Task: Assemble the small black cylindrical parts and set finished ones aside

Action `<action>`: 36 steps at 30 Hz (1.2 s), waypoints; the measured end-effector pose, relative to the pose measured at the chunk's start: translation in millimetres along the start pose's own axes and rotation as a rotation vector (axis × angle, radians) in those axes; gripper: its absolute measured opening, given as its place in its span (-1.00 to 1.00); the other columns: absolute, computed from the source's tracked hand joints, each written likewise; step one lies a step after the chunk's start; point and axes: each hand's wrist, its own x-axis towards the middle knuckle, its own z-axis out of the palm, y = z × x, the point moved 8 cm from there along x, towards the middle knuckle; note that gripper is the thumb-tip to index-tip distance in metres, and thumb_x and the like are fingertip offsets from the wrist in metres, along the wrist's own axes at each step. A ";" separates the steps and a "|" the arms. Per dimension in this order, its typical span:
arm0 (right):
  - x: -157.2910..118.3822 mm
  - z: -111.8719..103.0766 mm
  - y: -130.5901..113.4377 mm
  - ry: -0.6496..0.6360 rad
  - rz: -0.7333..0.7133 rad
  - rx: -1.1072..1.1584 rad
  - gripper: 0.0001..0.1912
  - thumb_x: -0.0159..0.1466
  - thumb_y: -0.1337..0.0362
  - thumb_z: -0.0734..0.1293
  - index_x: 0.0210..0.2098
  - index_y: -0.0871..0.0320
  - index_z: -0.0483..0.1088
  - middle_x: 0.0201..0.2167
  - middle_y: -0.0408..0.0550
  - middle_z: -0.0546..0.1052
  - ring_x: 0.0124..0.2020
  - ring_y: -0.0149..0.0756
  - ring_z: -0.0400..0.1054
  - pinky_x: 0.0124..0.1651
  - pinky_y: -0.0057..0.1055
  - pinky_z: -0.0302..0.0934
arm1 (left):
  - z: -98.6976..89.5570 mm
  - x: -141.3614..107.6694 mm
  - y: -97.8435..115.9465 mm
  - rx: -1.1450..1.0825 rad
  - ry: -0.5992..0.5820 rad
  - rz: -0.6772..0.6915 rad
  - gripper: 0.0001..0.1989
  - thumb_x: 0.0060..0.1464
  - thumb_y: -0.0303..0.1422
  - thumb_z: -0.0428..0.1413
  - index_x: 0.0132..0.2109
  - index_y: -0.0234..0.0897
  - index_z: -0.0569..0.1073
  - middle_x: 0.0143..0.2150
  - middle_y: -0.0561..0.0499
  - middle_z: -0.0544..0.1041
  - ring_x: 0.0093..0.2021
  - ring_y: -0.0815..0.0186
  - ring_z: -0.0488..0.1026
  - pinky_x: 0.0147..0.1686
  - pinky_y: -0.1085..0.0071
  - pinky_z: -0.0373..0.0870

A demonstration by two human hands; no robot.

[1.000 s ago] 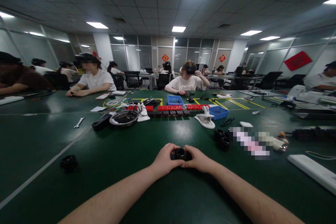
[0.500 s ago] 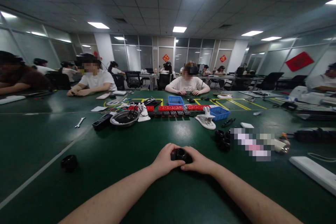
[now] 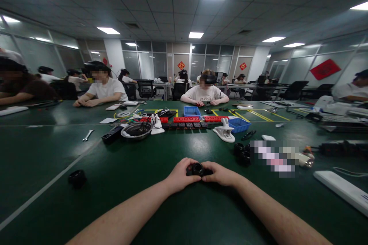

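Head view: my left hand [image 3: 182,176] and my right hand [image 3: 220,174] are curled around opposite sides of one small black part [image 3: 197,169], its round opening showing between them. It is straight ahead of me at the green table [image 3: 138,160]; I cannot tell whether it touches the surface. A black round piece [image 3: 77,178] sits well to the left, some black pieces [image 3: 243,157] to the right.

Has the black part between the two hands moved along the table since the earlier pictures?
No, not noticeably in any direction: against the white clip, the black part sits in practically the same place.
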 end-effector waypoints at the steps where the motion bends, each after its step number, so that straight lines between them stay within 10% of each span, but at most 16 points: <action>1: 0.0 0.1 0.6 0.002 0.005 -0.001 -0.69 0.02 0.33 0.29 -0.21 0.20 0.33 -0.27 -0.10 0.39 -0.21 -0.25 0.23 -0.12 -0.34 0.08 | -0.1 -0.2 0.4 0.000 0.001 -0.004 -0.63 -0.21 -0.31 0.16 -0.17 -0.25 0.33 -0.25 0.02 0.31 -0.30 0.32 0.27 -0.33 0.45 0.22; 13: 1.4 -6.4 20.3 0.291 0.215 -0.423 -0.64 -0.17 0.13 0.39 -0.49 0.20 0.22 -0.54 -0.19 0.31 -0.49 -0.39 0.17 -0.51 -0.53 -0.02 | -0.7 -2.3 -2.0 0.059 0.093 -0.111 -0.64 -0.30 -0.29 0.21 -0.28 -0.27 0.34 -0.31 0.04 0.32 -0.31 0.31 0.28 -0.36 0.45 0.20; 21: -0.2 -0.1 1.6 0.470 0.311 -0.876 -0.73 -0.01 0.08 0.26 -0.48 0.18 0.27 -0.47 -0.04 0.39 -0.39 -0.21 0.23 -0.36 -0.37 -0.01 | -5.4 -0.7 -10.5 0.155 0.210 -0.161 -0.67 -0.30 -0.28 0.20 -0.31 -0.27 0.33 -0.33 0.04 0.33 -0.30 0.27 0.28 -0.34 0.42 0.20; 27: 2.5 -2.4 3.3 0.386 0.097 -0.599 -0.49 -0.11 0.07 0.35 -0.20 0.16 0.25 -0.29 -0.05 0.36 -0.27 -0.22 0.21 -0.24 -0.35 0.05 | -4.7 2.1 -2.5 0.063 0.095 -0.069 -0.68 -0.24 -0.34 0.17 -0.24 -0.26 0.34 -0.30 0.02 0.33 -0.28 0.29 0.29 -0.32 0.44 0.22; 36: 2.0 -1.3 5.5 0.119 -0.010 -0.168 -0.66 0.00 0.30 0.31 -0.20 0.20 0.31 -0.30 -0.10 0.38 -0.25 -0.27 0.23 -0.19 -0.38 0.10 | -4.4 0.1 4.7 0.075 0.021 -0.033 -0.67 -0.18 -0.31 0.13 -0.18 -0.24 0.35 -0.25 0.00 0.33 -0.26 0.29 0.29 -0.28 0.42 0.23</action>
